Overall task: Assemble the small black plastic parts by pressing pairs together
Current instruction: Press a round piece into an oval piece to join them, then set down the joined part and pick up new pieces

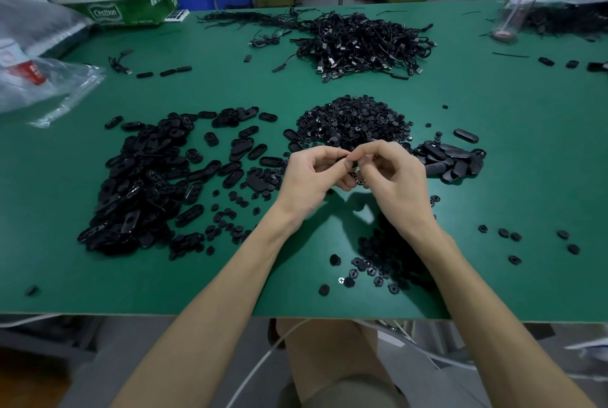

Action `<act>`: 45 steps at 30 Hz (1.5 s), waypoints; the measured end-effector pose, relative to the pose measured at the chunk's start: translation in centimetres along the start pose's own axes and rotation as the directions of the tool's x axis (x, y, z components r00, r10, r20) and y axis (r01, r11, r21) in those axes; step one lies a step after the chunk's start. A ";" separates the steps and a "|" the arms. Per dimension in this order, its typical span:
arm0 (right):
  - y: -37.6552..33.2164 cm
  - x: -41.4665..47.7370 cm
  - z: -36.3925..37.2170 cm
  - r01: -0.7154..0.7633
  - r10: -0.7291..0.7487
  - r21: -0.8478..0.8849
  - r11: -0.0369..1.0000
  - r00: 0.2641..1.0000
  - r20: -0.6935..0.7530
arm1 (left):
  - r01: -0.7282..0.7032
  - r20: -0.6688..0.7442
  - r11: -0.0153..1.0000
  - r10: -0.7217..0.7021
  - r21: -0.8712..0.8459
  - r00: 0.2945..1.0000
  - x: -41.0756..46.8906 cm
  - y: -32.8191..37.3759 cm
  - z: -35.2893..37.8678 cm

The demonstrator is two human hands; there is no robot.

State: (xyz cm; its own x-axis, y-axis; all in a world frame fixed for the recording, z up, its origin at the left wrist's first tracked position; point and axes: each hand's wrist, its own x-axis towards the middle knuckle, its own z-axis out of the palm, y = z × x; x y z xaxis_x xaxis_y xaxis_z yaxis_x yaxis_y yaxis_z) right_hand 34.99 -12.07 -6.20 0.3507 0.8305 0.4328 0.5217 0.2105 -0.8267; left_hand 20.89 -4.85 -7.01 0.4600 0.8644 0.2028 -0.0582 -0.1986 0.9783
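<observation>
Pinching small black part (355, 165), fingers of left hand (312, 179) and right hand (396, 177) curl together; part mostly hidden.

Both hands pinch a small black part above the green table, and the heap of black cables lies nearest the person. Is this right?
Not quite. The head view shows the heap of black cables at the far side of the green table, beyond the hands. The left hand and right hand do pinch a small black part.
</observation>
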 end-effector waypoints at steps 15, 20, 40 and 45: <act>2.1 1.5 -1.6 -0.276 0.384 0.303 0.912 0.835 -0.394 | 0.181 -0.284 0.611 0.075 0.771 0.956 0.9 3.2 -3.9; 2.5 1.7 -1.6 -0.332 0.462 0.365 0.870 0.807 -0.367 | 0.337 -0.349 -0.099 -0.157 0.936 0.924 -0.4 6.3 -10.5; 1.9 0.4 1.4 0.258 -0.021 -0.374 0.891 0.846 0.533 | 0.329 -0.342 -0.101 -0.160 0.939 0.926 -2.5 7.0 -11.2; 2.2 0.3 1.7 0.319 0.022 -0.467 0.825 0.807 0.590 | 0.336 -0.334 -0.001 -0.125 0.942 0.934 -1.6 6.4 -10.9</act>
State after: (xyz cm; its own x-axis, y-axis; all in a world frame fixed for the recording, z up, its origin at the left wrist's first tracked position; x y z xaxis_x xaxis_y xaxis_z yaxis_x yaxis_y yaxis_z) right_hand 34.92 -10.47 -8.48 -0.1639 0.9793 0.1191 0.9054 0.1972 -0.3760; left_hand 10.12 -2.50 -0.59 0.1414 0.9867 0.0805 0.9891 -0.1441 0.0290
